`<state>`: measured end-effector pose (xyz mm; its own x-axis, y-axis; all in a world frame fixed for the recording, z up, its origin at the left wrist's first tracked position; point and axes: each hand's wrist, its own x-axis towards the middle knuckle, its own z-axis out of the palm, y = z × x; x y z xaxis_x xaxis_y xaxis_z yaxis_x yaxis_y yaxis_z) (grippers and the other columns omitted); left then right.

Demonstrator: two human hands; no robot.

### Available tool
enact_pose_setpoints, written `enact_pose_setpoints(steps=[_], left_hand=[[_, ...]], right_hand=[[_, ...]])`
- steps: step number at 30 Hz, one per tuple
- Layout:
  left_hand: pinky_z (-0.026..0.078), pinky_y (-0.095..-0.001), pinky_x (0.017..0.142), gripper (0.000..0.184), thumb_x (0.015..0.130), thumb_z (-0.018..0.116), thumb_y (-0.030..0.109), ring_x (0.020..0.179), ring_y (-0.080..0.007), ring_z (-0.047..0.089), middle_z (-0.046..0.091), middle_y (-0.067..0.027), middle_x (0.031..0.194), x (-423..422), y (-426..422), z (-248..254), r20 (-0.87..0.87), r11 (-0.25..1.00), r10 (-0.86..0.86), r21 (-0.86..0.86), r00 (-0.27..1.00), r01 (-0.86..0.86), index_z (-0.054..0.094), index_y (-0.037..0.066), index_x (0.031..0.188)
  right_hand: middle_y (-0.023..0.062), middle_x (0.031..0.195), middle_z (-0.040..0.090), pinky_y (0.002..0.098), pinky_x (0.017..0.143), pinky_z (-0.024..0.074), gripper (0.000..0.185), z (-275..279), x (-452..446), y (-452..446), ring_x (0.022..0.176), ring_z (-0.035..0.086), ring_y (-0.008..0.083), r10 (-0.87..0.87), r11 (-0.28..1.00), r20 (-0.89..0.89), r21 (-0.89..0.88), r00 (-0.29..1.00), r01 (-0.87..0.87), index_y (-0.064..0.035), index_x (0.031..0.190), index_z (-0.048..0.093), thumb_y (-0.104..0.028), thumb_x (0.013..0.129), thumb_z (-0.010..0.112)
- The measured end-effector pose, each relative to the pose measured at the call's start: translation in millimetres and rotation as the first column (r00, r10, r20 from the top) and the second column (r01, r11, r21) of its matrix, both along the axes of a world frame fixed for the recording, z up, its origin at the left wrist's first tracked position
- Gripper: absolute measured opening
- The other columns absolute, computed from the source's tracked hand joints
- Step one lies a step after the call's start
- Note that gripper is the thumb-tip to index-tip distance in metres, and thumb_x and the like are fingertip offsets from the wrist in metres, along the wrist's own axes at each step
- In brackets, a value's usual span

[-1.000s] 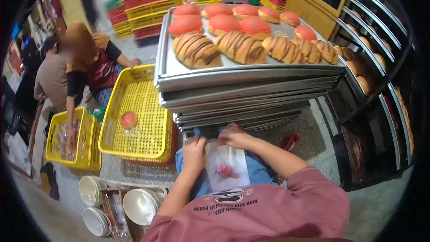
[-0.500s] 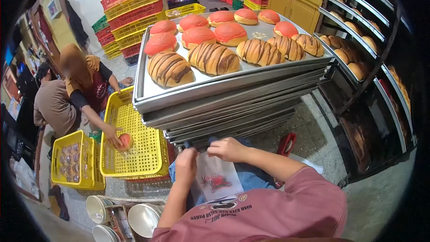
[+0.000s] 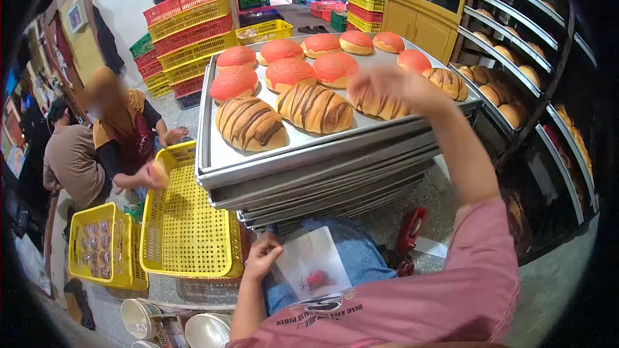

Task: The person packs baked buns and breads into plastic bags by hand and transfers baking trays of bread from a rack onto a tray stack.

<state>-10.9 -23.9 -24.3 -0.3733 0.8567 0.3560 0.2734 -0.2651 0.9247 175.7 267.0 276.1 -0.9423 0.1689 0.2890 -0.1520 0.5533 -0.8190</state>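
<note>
Bag (image 3: 314,256) on lap over jeans (image 3: 361,259), whitish, see-through-ish, red print too blurry to read. Near end meets shirt (image 3: 412,303); can't tell if more is tucked under.

L hand (image 3: 261,258) at bag's L edge: thumb + index pinching it, other fingers curled, partly hidden.

R hand (image 3: 390,87) over striped buns (image 3: 314,108), badly blurred. Can't tell if fingers are spread or pressed together, or if touching a bun. It covers part of the row; third bun from L only partly visible.

Red-topped buns (image 3: 290,74) sit behind, same tray (image 3: 207,154), top of a tray stack (image 3: 322,187); stack's lower part hidden behind legs.

Floor L: big yellow crate (image 3: 187,270), smaller one (image 3: 129,277) w/ packed items, too small to ID. Co-worker (image 3: 122,132) leans over, blurry bun (image 3: 157,174) in hand. White bowls (image 3: 209,332) cut off at btm.

Rack (image 3: 516,45) w/ buns on R, crate stack (image 3: 190,32) + cabinet (image 3: 422,22) at back. Corners black.
</note>
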Motion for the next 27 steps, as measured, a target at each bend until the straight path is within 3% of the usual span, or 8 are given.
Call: enact_pose_setpoints(steps=[4, 6, 7, 11, 15, 20, 24, 27], left_hand=[[0.036, -0.0307, 0.058, 0.012, 0.07, 0.061, 0.01, 0.066, -0.0227, 0.048, 0.05, -0.0096, 0.067, 10, 9, 3, -0.141, 0.99, 0.084, -0.104, 0.986, -0.1, 0.055, 0.0, 0.07], [0.037, -0.0319, 0.058, 0.009, 0.07, 0.06, 0.009, 0.066, -0.024, 0.049, 0.052, -0.0097, 0.069, 7, 9, -3, -0.189, 0.991, 0.049, -0.113, 0.981, -0.071, 0.055, 0.001, 0.069], [0.037, -0.0321, 0.058, 0.009, 0.07, 0.06, 0.009, 0.066, -0.0246, 0.049, 0.052, -0.0098, 0.07, 7, 10, -2, -0.19, 0.988, 0.056, -0.129, 0.98, -0.081, 0.055, 0.001, 0.07], [0.036, -0.0299, 0.055, 0.01, 0.072, 0.061, 0.01, 0.063, -0.0213, 0.048, 0.048, -0.0084, 0.068, 5, 12, -5, -0.172, 0.985, 0.065, -0.145, 0.983, -0.09, 0.055, 0.001, 0.072], [0.036, -0.0281, 0.054, 0.012, 0.071, 0.064, 0.008, 0.062, -0.0188, 0.047, 0.048, -0.008, 0.069, 0, 15, -13, -0.173, 0.987, 0.052, -0.138, 0.984, -0.077, 0.054, 0.001, 0.072], [0.037, -0.0274, 0.054, 0.011, 0.071, 0.064, 0.006, 0.062, -0.0181, 0.048, 0.049, -0.0074, 0.07, 2, 15, -12, -0.148, 0.992, 0.052, -0.11, 0.988, -0.068, 0.054, 0.0, 0.072], [0.036, -0.0263, 0.054, 0.011, 0.071, 0.063, 0.006, 0.062, -0.0162, 0.047, 0.048, -0.0069, 0.07, 3, 14, -10, -0.126, 0.99, 0.057, -0.121, 0.99, -0.072, 0.054, 0.0, 0.072], [0.036, -0.0256, 0.055, 0.011, 0.071, 0.062, 0.007, 0.063, -0.0152, 0.046, 0.048, -0.0065, 0.07, 3, 10, -8, -0.106, 0.978, 0.064, -0.194, 0.992, -0.083, 0.054, 0.0, 0.073]], right_hand=[[0.0053, 0.101, 0.055, 0.0261, 0.071, 0.0457, 0.048, 25, -74, 121, 0.084, 0.055, 0.0137, -0.557, 0.788, 0.022, 0.33, 0.83, 0.52, -0.0084, 0.117, 0.047, -0.045, 0.085, 0.045], [0.0154, 0.125, 0.042, 0.0405, 0.091, 0.0387, 0.066, 7, -86, 167, 0.108, 0.048, 0.0269, -0.608, 0.786, 0.359, 0.397, 0.709, 0.473, -0.0194, 0.132, 0.034, -0.061, 0.082, 0.038], [0.022, 0.131, 0.033, 0.0478, 0.095, 0.033, 0.078, -1, -93, 184, 0.114, 0.042, 0.0348, -0.518, 0.841, 0.597, 0.222, 0.613, 0.494, -0.0168, 0.136, 0.023, -0.066, 0.078, 0.039], [0.0233, 0.133, 0.03, 0.0457, 0.097, 0.0307, 0.092, -21, -117, 195, 0.119, 0.037, 0.0357, -0.427, 0.852, 0.607, 0.024, 0.67, 0.522, -0.0037, 0.136, 0.017, -0.065, 0.075, 0.047], [0.0125, 0.124, 0.045, 0.0348, 0.079, 0.0455, 0.074, 0, -132, 184, 0.103, 0.051, 0.0184, -0.6, 0.793, 0.424, 0.203, 0.679, 0.574, -0.0036, 0.123, 0.044, -0.052, 0.071, 0.062], [0.0087, 0.116, 0.051, 0.0349, 0.08, 0.0475, 0.07, -1, -128, 153, 0.098, 0.055, 0.0196, -0.304, 0.87, 0.501, -0.2, 0.81, 0.45, -0.0075, 0.123, 0.04, -0.044, 0.07, 0.068], [0.0107, 0.116, 0.051, 0.0379, 0.085, 0.0464, 0.073, -15, -113, 171, 0.1, 0.056, 0.0203, -0.39, 0.877, 0.395, -0.116, 0.832, 0.466, -0.0081, 0.125, 0.036, -0.041, 0.07, 0.069], [0.0094, 0.111, 0.056, 0.0345, 0.08, 0.0494, 0.05, -15, -93, 189, 0.094, 0.058, 0.0177, -0.361, 0.757, 0.454, -0.368, 0.815, 0.54, -0.0064, 0.112, 0.051, -0.033, 0.074, 0.068]])
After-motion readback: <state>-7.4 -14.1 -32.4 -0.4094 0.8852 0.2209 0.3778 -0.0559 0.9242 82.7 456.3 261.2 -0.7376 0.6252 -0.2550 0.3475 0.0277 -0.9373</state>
